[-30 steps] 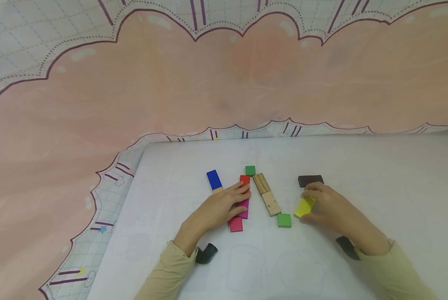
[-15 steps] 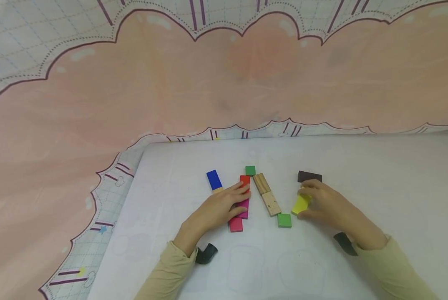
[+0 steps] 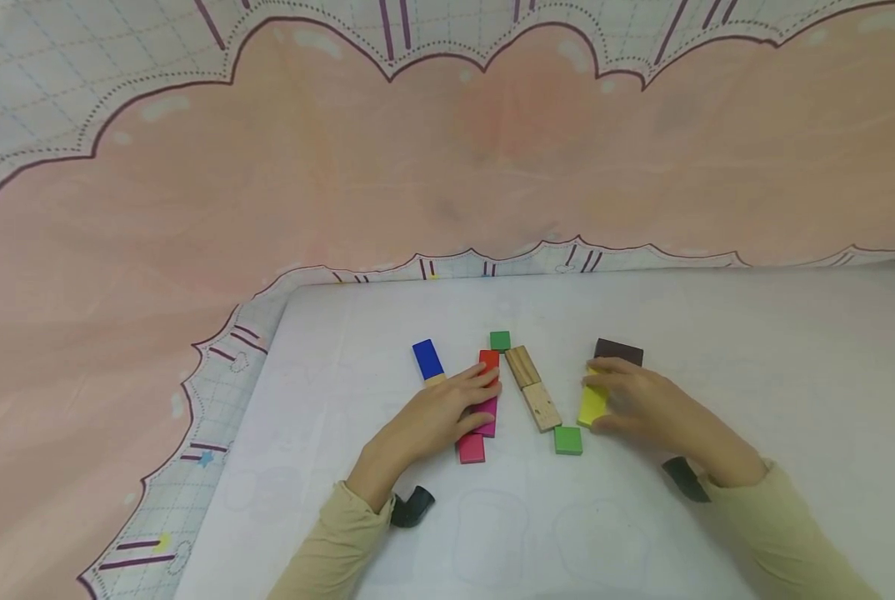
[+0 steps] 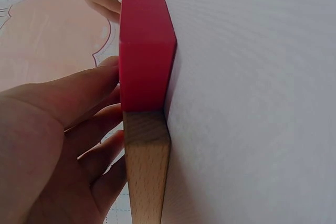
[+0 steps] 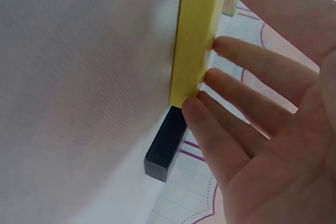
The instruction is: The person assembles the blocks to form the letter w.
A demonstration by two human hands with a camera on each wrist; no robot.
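My left hand [image 3: 425,417] rests over a line of wooden blocks, fingers lying on a red block [image 3: 489,358] and a magenta block [image 3: 485,425]. A pinkish-red block [image 3: 472,450] pokes out below that palm. In the left wrist view, the thumb lies beside a red block [image 4: 147,51], with a plain wood block [image 4: 147,177] touching its end. To the right, my right hand [image 3: 650,404] holds a yellow block [image 3: 592,406] by its ends, thumb near and fingers far. The right wrist view shows a black block [image 5: 167,142] just past the yellow block's end.
Two plain wood blocks [image 3: 533,387] form a slanted line between the hands. A green block [image 3: 500,341] sits at its far end, another green block [image 3: 568,441] at its near end. Left of them lies a blue block [image 3: 428,360]. The white tabletop [image 3: 342,333] meets a patterned cloth.
My right hand has slid the yellow block leftward and turned it more upright in the head view. The black block has tilted slightly. My left hand has stayed put.
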